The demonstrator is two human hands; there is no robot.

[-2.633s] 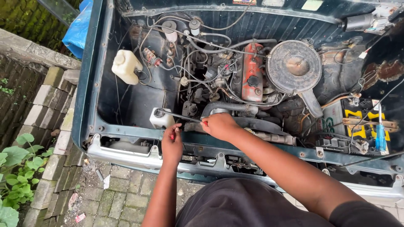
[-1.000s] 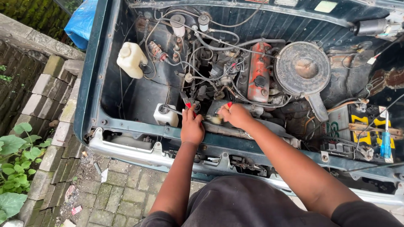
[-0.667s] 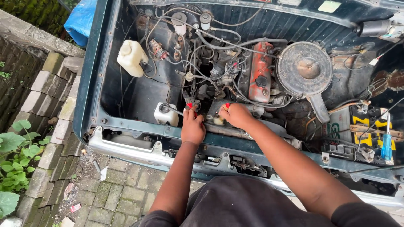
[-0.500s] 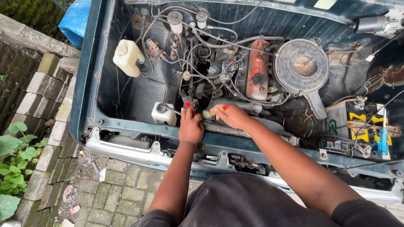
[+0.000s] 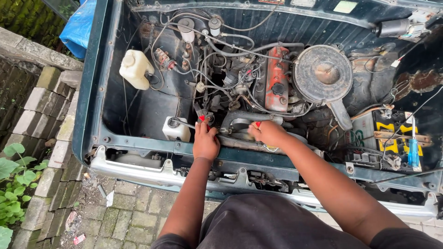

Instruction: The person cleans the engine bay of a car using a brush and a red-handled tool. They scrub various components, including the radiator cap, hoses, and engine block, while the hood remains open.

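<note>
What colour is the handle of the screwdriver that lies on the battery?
The screwdriver handle is translucent blue, seen in the head view at far right, lying on the battery.

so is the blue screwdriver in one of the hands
No, the blue screwdriver lies on the battery at the far right, well apart from the left hand and the right hand.

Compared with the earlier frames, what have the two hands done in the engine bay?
The left hand moved from the front rail up to the small part beside the white reservoir. The right hand shifted right along the black hose; whether it grips anything is unclear. The round air cleaner, battery and blue screwdriver stayed put.
</note>
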